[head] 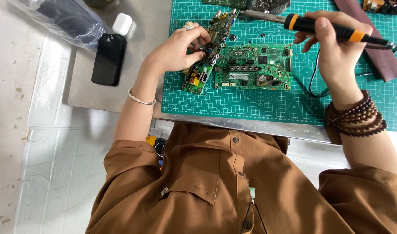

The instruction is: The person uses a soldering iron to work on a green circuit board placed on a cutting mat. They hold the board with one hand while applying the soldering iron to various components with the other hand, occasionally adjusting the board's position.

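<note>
Dark phone screen-up, blank, left of cutting mat; white earbud case above; clear plastic bag top left

green circuit board, green gridded mat, black-orange iron
</note>
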